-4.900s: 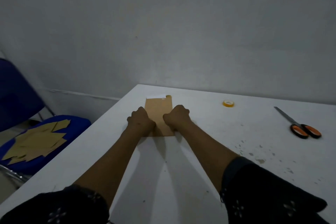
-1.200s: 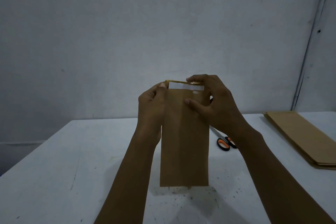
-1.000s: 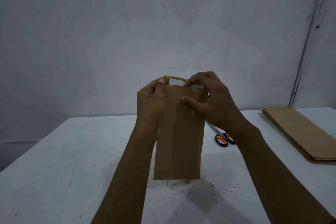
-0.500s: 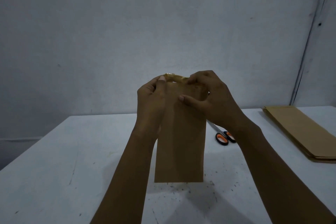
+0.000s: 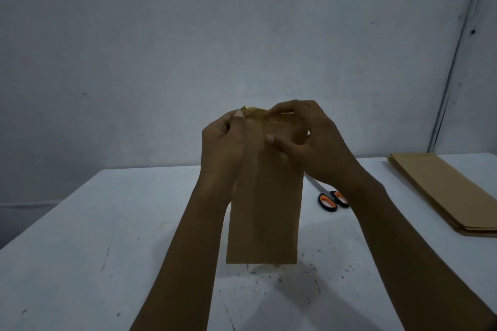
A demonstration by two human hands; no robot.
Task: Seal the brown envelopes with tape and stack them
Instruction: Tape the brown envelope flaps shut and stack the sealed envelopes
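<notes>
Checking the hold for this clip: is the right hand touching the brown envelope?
Touching. The head view shows the right hand pinching the top of the brown envelope, thumb pressed on its front face, fingers curled over the top edge.

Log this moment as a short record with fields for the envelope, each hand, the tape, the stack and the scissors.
envelope: brown envelope, held upright above the white table
left hand: left hand grips the envelope's upper left edge
right hand: right hand pinches the top right, thumb on the front
tape: yellowish strip along the top edge
stack: brown envelopes lying flat at the table's right
scissors: orange-handled scissors on the table behind the envelope
</notes>
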